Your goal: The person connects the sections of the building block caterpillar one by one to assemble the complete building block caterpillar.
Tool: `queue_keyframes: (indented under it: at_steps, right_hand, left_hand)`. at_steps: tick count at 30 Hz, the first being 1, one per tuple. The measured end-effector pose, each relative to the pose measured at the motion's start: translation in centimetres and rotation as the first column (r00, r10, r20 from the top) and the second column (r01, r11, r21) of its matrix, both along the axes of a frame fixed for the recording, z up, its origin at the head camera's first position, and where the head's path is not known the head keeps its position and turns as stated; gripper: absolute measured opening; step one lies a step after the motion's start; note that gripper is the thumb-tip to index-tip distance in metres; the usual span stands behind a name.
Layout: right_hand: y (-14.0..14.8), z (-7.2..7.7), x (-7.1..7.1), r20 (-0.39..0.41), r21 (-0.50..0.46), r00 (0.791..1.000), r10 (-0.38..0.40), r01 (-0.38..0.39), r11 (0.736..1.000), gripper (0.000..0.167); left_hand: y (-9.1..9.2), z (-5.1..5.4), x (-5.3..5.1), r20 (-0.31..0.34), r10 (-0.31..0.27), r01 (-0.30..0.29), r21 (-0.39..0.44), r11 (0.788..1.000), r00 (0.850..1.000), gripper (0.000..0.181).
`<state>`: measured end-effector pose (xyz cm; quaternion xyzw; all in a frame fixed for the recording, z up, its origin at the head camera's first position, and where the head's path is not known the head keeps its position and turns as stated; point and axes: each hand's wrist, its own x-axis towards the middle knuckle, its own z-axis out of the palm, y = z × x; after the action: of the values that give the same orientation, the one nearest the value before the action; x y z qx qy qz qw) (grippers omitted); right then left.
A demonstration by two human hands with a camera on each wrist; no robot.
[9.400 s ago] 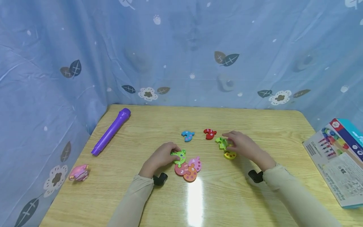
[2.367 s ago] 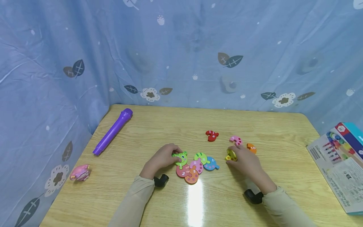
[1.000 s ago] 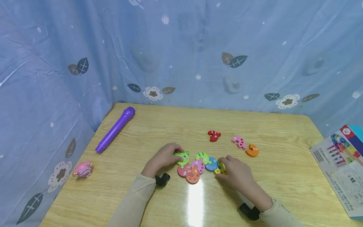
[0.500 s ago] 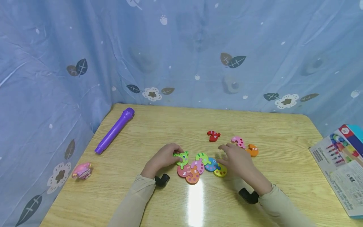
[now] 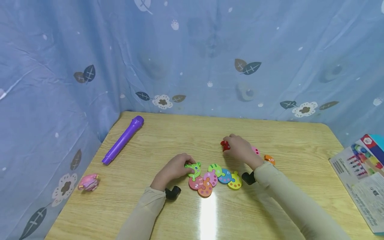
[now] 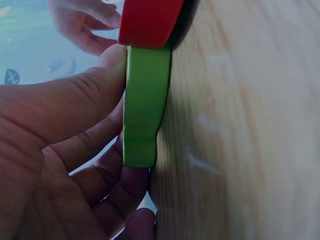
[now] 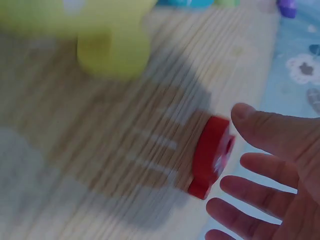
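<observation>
My left hand (image 5: 175, 167) pinches the green caterpillar-head puzzle piece (image 5: 195, 169), thumb on its near face in the left wrist view. This piece heads a joined chain: red piece 2 (image 5: 196, 183), orange piece 3 (image 5: 205, 190), pink piece 4 (image 5: 210, 178), green piece 5 (image 5: 214, 170), blue piece 6 (image 5: 225, 176) and a yellow piece (image 5: 235, 182). My right hand (image 5: 240, 150) reaches over the loose red puzzle piece (image 7: 212, 155). In the right wrist view its thumb and fingers are spread beside that piece, a gap showing between.
A pink piece (image 5: 255, 150), partly hidden by my right hand, and orange piece 10 (image 5: 269, 159) lie to the right. A purple toy microphone (image 5: 123, 140) and pink toy figure (image 5: 88, 182) lie at left. A box (image 5: 360, 180) stands at the right edge.
Green, blue and yellow pieces have joined the chain over these frames. My right hand has let go of the yellow piece and moved up to the red piece. The left hand keeps its hold.
</observation>
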<state>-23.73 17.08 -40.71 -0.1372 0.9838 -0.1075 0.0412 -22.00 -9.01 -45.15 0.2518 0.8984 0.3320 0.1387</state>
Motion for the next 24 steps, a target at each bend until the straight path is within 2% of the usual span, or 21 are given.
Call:
queue_keyframes:
  at_steps: [5, 11, 17, 24]
  right_hand:
    - [0.2, -0.7, -1.0, 0.038, 0.041, 0.999, -0.024, 0.022, 0.999, 0.055]
    - [0.5, -0.8, -1.0, 0.045, 0.040, 0.999, -0.003, 0.001, 0.999, 0.049]
    - [1.7, -0.5, 0.4, 0.029, 0.011, 0.992, 0.120, -0.120, 0.993, 0.047]
    - [3.2, -0.4, 3.3, -0.003, -0.020, 0.969, 0.247, -0.247, 0.969, 0.048]
  left_hand:
    - [0.1, 0.0, 0.0, -0.008, -0.002, 0.002, -0.003, 1.000, 1.000, 0.023]
    - [0.0, 0.0, 0.0, -0.012, 0.003, -0.003, -0.001, 1.000, 1.000, 0.022]
    - [0.0, -0.2, 0.0, 0.001, 0.012, -0.012, -0.003, 1.000, 1.000, 0.022]
    - [-0.1, -0.3, 0.0, -0.009, 0.005, -0.005, -0.001, 1.000, 1.000, 0.022]
